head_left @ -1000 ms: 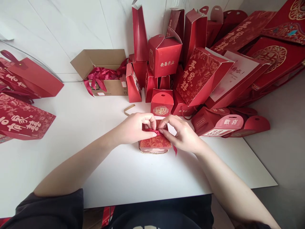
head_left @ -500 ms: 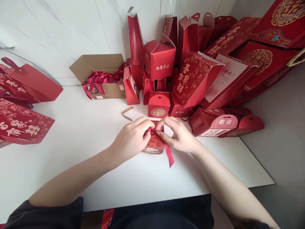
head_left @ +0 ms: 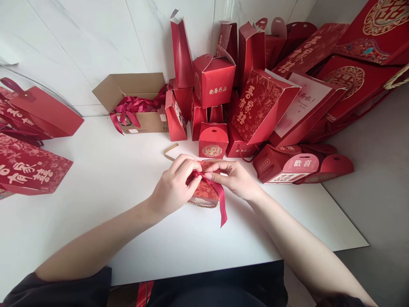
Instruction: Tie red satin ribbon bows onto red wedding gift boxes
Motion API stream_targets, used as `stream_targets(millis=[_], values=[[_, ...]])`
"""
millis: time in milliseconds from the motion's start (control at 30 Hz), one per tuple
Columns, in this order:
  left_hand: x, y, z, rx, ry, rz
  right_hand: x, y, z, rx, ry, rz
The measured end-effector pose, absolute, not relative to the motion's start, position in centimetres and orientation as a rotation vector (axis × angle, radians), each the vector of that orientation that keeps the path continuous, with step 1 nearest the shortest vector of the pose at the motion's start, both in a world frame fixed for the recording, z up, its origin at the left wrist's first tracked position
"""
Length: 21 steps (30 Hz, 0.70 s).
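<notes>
A small red patterned gift box point(head_left: 207, 192) stands on the white table between my hands, with a twisted cord along its near bottom edge. A dark red satin ribbon point(head_left: 221, 204) is knotted or looped on top of it, one tail hanging off the right side. My left hand point(head_left: 176, 184) pinches the ribbon at the knot from the left, fingers curled. From the right, my right hand point(head_left: 232, 177) presses thumb against fingers on the ribbon beside the knot. The fingers partly hide the knot.
Behind my hands stand many red gift boxes point(head_left: 213, 138), stacked up to the right wall. An open cardboard box point(head_left: 148, 123) of red ribbons sits at the back. Red bags point(head_left: 41, 170) lean at the left. A tan strip point(head_left: 166, 150) lies near my left hand.
My right hand has shifted slightly left and down, and its fingers have straightened over the ribbon. The knot shows more now, and the hanging tail has swung a little left.
</notes>
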<state>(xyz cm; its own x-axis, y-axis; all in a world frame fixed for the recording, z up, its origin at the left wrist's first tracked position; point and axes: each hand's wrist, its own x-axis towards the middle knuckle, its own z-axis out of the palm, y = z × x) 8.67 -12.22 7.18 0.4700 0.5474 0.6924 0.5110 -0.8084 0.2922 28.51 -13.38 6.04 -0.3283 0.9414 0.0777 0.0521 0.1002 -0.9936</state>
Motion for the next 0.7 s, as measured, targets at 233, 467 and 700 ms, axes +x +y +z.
stream_targets(millis=[233,467,700], values=[[8.5,-12.3,7.3,2.659,1.025,1.268,28.0,-13.5,5.4,-0.985,-1.387,1.387],[8.0,-13.0,8.8,2.744,1.35,1.06,28.1,-13.7,5.9,-1.024,-1.424,1.282],[7.2,-13.4,8.9,2.35,1.306,0.896,28.3,-13.7,6.0,-1.04,-1.49,1.253]])
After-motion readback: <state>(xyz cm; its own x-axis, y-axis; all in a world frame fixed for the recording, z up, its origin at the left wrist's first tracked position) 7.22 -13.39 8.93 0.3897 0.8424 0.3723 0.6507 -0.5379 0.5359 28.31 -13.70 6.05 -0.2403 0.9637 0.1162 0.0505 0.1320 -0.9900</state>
